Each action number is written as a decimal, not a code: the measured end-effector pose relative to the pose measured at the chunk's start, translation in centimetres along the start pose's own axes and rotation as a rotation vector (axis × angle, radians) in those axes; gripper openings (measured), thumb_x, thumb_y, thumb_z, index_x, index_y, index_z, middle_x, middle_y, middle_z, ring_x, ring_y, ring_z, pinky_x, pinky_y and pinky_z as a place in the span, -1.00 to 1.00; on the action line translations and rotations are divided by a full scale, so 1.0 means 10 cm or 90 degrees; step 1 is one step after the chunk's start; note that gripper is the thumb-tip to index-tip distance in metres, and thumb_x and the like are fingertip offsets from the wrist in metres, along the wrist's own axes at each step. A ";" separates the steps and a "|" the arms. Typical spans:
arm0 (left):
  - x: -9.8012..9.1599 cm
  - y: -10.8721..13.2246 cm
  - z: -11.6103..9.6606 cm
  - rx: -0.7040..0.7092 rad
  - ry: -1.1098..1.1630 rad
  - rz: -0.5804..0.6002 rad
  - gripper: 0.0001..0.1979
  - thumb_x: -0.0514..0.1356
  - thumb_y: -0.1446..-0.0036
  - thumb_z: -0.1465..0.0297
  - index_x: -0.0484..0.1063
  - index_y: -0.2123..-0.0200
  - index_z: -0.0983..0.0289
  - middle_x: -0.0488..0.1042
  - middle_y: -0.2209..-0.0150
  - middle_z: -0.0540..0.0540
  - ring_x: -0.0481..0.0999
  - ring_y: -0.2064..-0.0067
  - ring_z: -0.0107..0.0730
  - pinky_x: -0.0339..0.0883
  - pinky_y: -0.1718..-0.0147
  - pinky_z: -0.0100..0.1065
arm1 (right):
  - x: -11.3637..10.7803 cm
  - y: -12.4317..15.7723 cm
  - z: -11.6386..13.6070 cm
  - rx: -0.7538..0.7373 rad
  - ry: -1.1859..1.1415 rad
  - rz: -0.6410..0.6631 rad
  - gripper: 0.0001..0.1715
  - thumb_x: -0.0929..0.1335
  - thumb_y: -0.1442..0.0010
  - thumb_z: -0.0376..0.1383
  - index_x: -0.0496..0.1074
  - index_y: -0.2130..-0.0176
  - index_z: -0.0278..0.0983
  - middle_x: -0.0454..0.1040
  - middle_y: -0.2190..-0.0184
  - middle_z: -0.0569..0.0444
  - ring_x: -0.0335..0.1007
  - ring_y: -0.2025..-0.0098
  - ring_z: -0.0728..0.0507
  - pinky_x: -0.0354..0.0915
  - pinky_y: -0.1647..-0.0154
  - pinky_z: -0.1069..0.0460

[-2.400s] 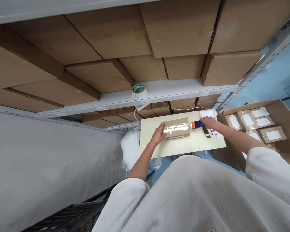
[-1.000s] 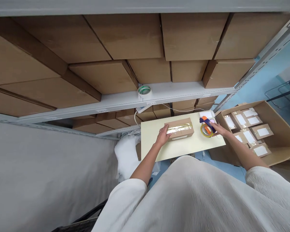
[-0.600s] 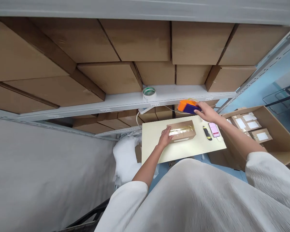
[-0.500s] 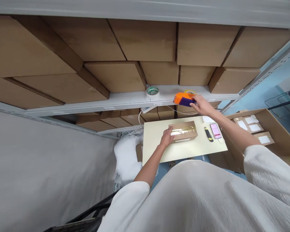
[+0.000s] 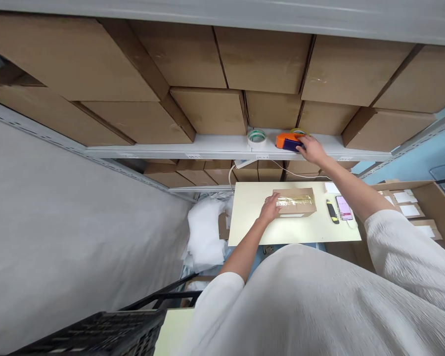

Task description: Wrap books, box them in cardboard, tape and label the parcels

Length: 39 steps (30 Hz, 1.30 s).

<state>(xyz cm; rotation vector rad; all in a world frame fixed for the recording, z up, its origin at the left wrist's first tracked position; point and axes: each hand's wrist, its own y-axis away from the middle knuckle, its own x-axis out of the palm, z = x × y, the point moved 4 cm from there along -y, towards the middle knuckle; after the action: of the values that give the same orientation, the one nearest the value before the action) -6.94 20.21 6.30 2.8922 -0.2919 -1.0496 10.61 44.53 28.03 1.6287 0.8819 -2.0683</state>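
On the pale table lies a closed cardboard box, shiny tape running along its top. My left hand grips the box's left end, its fingers over the top edge. Higher up, at the shelf's front edge, my right hand is closed around the right end of an orange and dark purple tape dispenser. The dispenser is at the shelf surface; whether it bears its full weight there I cannot tell. A roll of tape with a green core stands to its left, and a yellow tape roll shows partly behind it.
Right of the box lie a yellow and black utility knife and a phone. Large cartons fill the shelf. An open carton with small boxes stands at right, white packing sheets at left, a black crate below.
My right hand has brought the tape dispenser down to the shelf, beside the green-cored roll. My left hand stays on the box. The whole view has shifted, showing more at the lower left.
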 end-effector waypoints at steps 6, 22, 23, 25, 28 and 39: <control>-0.03 0.03 -0.06 0.013 -0.049 0.004 -0.32 0.20 -0.37 0.41 0.22 -0.51 0.14 0.22 -0.55 0.22 0.26 -0.50 0.09 0.20 -0.43 0.08 | -0.08 0.24 0.05 0.019 -0.030 -0.119 -0.32 0.27 -0.43 -0.12 0.33 -0.42 -0.31 0.40 -0.32 -0.32 0.25 -0.29 -0.54 0.19 -0.33 -0.45; 0.25 0.22 -0.24 0.168 -0.353 0.115 -0.11 0.02 -0.48 0.04 -0.15 -0.63 0.42 -0.09 -0.63 0.39 -0.15 -0.66 0.09 -0.23 -0.60 0.15 | 1.65 2.66 1.03 0.157 -0.064 0.199 -0.03 0.08 -0.55 0.13 -0.03 -0.62 -0.41 -0.11 -0.64 -0.24 -0.25 -0.68 -0.38 -0.23 -0.65 -0.35; 0.26 0.23 -0.22 0.169 -0.363 0.115 -0.09 0.03 -0.47 0.03 -0.17 -0.63 0.44 -0.12 -0.64 0.41 -0.17 -0.66 0.10 -0.24 -0.60 0.16 | 1.64 2.68 0.98 0.160 -0.058 0.197 -0.01 0.08 -0.55 0.14 -0.07 -0.63 -0.41 -0.13 -0.64 -0.23 -0.27 -0.68 -0.36 -0.27 -0.66 -0.34; 0.27 0.25 -0.20 0.171 -0.373 0.112 -0.08 0.03 -0.47 0.03 -0.18 -0.63 0.46 -0.14 -0.64 0.43 -0.19 -0.66 0.11 -0.23 -0.59 0.17 | 1.62 2.73 0.90 0.174 -0.048 0.193 0.01 0.08 -0.54 0.14 -0.12 -0.64 -0.42 -0.16 -0.65 -0.22 -0.28 -0.68 -0.36 -0.29 -0.67 -0.32; 0.27 0.27 -0.20 0.170 -0.370 0.106 -0.08 0.03 -0.47 0.03 -0.16 -0.62 0.49 -0.14 -0.63 0.46 -0.18 -0.66 0.13 -0.23 -0.59 0.19 | 1.60 2.81 0.83 0.196 -0.044 0.183 0.03 0.08 -0.53 0.14 -0.18 -0.65 -0.42 -0.18 -0.65 -0.22 -0.27 -0.68 -0.36 -0.30 -0.67 -0.32; 0.22 0.06 -0.58 0.032 -0.304 -0.048 -0.49 -0.02 -0.49 0.27 0.38 -0.37 0.28 0.40 -0.42 0.38 0.30 -0.48 0.11 -0.07 -0.52 0.27 | 1.39 3.29 -0.18 0.421 -0.076 0.175 -0.11 0.00 -0.56 0.10 0.14 -0.57 -0.33 0.04 -0.61 -0.24 -0.06 -0.62 -0.41 -0.11 -0.57 -0.37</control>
<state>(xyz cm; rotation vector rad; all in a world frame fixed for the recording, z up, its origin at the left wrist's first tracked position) -1.70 19.06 9.40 2.6707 -0.2279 -1.7640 28.80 22.74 6.33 1.7660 -0.0992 -2.3503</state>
